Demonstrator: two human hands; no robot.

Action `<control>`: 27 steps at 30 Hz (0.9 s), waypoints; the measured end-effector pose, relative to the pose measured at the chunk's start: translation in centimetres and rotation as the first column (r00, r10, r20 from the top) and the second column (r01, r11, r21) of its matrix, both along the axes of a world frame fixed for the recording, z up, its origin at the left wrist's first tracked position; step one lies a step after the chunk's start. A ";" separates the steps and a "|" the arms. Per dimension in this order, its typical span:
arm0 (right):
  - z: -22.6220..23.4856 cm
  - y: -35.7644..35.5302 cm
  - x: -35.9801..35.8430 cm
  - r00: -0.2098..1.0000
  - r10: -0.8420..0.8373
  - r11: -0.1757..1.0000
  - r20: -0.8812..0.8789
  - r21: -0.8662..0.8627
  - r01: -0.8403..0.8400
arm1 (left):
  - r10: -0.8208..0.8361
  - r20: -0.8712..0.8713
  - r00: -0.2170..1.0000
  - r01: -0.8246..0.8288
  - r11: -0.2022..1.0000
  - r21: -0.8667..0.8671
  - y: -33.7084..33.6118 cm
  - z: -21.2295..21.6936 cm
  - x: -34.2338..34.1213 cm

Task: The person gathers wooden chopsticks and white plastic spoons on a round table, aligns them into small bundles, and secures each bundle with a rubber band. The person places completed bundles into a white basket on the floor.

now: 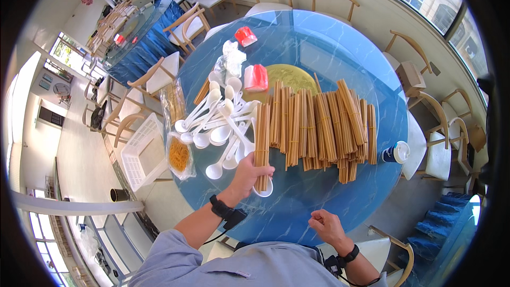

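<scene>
My left hand [246,176] is closed round an upright bundle of wooden chopsticks [262,138]. A white spoon bowl [263,190] shows just below the bundle's lower end; whether my hand grips that spoon too is hard to see. Over the near table edge, my right hand [328,227] has its fingers curled, and anything inside them is hidden. Many more chopstick bundles [329,127], tied with thin bands, lie side by side and partly stacked right of my left hand. Loose white spoons [220,135] form a heap to its left.
Beside the spoons, a clear bag of orange-yellow rubber bands [179,155] rests on the blue round table [297,207]. Red-and-white packs [256,78] and crumpled clear plastic [232,59] sit farther back. A cup [399,152] stands at the right edge. Left is a white crate [139,154]; chairs surround the table.
</scene>
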State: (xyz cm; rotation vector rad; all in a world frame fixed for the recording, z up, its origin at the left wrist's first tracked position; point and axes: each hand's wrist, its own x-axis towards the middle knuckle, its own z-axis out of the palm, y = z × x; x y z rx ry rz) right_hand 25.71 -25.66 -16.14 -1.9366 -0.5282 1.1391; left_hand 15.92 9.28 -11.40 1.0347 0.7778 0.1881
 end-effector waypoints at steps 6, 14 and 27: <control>-2.1 -0.5 -0.6 0.993 0.060 0.991 -0.102 -0.111 -0.071 | -0.116 -0.177 0.977 0.117 0.993 -0.003 -4.1 -6.0 -5.8; -1.6 4.2 1.0 0.984 0.180 0.980 0.004 -0.087 -0.179 | -0.042 -0.277 0.960 0.074 0.992 0.104 -7.0 -7.1 -16.5; -1.9 7.6 -2.7 0.957 0.279 0.960 0.083 -0.045 -0.276 | 0.770 -0.185 0.610 -0.643 0.618 0.452 12.6 -4.8 -38.2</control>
